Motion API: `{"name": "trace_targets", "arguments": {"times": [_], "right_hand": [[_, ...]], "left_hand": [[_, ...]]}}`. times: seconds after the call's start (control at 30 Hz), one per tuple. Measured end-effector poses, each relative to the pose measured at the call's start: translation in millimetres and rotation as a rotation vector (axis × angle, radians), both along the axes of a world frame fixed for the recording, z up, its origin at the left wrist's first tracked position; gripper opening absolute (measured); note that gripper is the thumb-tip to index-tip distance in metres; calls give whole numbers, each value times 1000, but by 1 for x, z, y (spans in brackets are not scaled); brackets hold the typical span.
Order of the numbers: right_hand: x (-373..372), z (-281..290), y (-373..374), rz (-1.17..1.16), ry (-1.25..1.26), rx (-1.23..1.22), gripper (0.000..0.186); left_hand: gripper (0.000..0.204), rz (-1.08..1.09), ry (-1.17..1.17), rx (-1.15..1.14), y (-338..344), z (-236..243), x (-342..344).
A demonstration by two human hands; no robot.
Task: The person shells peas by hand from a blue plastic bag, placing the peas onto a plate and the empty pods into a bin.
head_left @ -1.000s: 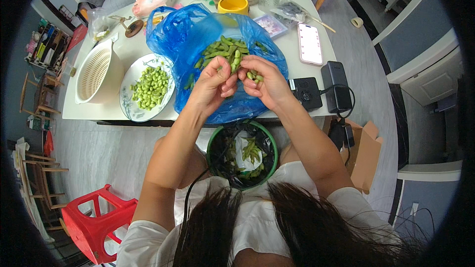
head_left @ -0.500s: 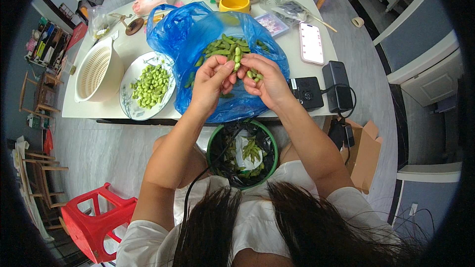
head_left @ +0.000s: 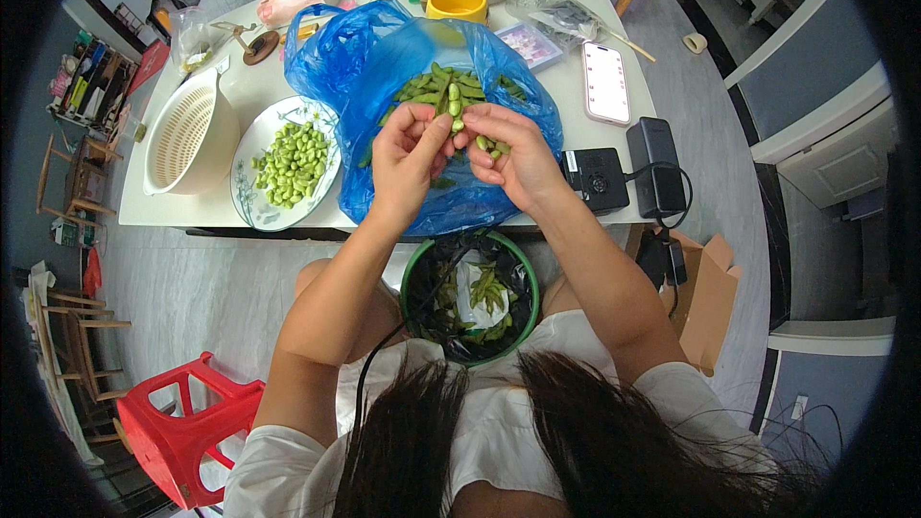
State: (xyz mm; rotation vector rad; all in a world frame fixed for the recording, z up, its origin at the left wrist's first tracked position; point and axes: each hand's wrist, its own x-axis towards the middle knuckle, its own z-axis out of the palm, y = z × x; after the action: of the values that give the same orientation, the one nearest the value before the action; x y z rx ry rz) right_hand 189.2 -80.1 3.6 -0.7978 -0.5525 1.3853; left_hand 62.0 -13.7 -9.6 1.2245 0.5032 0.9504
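Note:
Between my fingertips is a green edamame pod (head_left: 454, 96), split open with pale beans showing. My left hand (head_left: 408, 158) pinches it from the left. My right hand (head_left: 510, 153) grips its lower end with thumb and forefinger, while loose beans (head_left: 493, 146) sit in its curled fingers. Beneath both hands spreads a blue plastic bag (head_left: 384, 197) with a heap of whole pods (head_left: 422, 86) on it. Left of the bag, shelled beans (head_left: 291, 165) are piled on a white patterned plate (head_left: 251, 149).
A white colander (head_left: 182, 134) stands at the table's left. A yellow mug (head_left: 457, 3) is behind the bag; a phone (head_left: 604, 82) and black devices (head_left: 595, 182) lie right. Between my knees, a green bin (head_left: 526, 317) holds empty pods. A red stool (head_left: 163, 422) stands lower left.
The pod has opened wider, its husk half now standing apart to the left of the beans. Both hands stay in nearly the same place.

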Motion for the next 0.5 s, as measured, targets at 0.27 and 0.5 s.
{"name": "trace_targets", "arguments": {"times": [0.27, 0.5], "right_hand": [[8, -7, 0, -49, 59, -49, 16], [23, -9, -8, -88, -104, -148, 16]], "left_hand": [[10, -153, 112, 54, -4, 22, -15], [25, -781, 491, 364, -17, 46, -34]]}}
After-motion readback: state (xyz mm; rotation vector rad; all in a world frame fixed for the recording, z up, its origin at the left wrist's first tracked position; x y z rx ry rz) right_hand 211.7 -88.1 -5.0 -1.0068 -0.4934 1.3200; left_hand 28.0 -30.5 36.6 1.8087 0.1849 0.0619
